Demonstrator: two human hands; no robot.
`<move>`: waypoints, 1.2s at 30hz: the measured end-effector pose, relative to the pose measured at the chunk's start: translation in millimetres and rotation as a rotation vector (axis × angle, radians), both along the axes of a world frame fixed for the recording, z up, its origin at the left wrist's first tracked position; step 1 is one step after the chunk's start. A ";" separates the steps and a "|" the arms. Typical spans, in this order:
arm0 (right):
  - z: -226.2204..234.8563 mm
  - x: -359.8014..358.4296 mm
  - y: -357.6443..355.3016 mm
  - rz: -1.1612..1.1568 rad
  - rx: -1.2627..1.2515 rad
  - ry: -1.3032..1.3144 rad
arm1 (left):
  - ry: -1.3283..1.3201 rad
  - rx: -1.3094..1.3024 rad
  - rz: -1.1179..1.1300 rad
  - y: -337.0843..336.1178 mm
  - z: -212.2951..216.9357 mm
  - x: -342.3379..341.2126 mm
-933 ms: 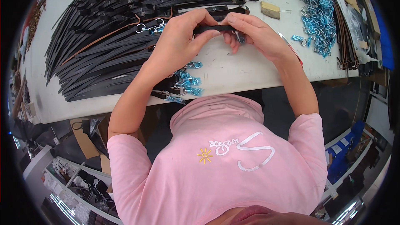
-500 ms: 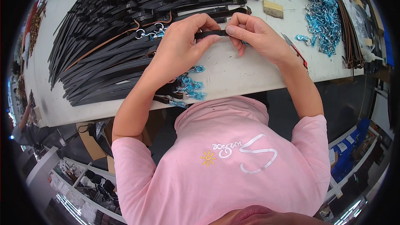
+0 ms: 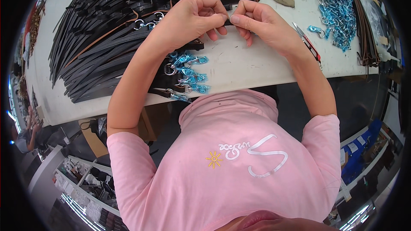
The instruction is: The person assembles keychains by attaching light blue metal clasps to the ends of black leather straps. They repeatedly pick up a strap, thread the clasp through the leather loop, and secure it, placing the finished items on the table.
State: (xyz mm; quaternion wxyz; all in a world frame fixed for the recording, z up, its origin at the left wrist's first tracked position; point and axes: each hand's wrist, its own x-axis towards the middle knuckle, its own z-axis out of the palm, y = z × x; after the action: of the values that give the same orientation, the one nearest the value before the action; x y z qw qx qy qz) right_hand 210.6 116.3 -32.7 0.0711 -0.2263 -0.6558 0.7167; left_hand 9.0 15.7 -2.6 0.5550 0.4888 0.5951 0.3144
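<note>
Both hands meet above the middle of the white worktop [image 3: 257,66]. The left hand [image 3: 190,19] and right hand [image 3: 261,21] each pinch one end of a short black strap [image 3: 228,22], whose long axis runs left to right, parallel to the near edge. A heap of black straps [image 3: 107,25] fills the far left corner; blue clasps [image 3: 338,4] lie toward the far right.

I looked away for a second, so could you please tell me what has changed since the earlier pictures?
Little moved: the left hand and right hand drew closer, fingertips now nearly meeting on the black strap. The strap pile, blue clasps and snips stayed put.
</note>
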 end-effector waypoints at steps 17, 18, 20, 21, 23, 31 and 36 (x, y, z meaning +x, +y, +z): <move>-2.4 -0.2 0.0 0.017 0.019 0.006 | -0.013 0.075 -0.054 -2.2 -7.5 -1.0; -1.5 0.1 -0.2 0.021 0.026 0.001 | -0.006 0.073 -0.054 -1.3 -7.5 -0.2; -1.9 0.2 -0.7 0.010 0.023 -0.002 | -0.018 0.067 -0.049 -1.4 -7.5 -0.4; -2.3 0.1 -0.5 0.005 0.022 -0.003 | -0.036 0.063 -0.044 -1.3 -7.9 -0.8; -2.2 -0.3 -0.4 0.013 0.015 0.002 | -0.052 0.067 -0.048 -1.3 -8.7 -1.5; -0.8 -0.2 -0.6 0.012 0.008 -0.008 | -0.067 0.038 -0.025 -2.4 -5.3 -0.6; -1.4 -0.1 0.1 0.027 -0.012 -0.012 | -0.052 0.039 -0.062 -1.1 -6.6 -1.8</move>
State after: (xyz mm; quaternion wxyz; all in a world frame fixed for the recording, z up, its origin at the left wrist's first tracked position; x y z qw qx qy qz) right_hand 210.5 116.3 -34.1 0.0561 -0.2222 -0.6547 0.7203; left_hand 7.2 14.6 -9.2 0.5703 0.5094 0.5586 0.3213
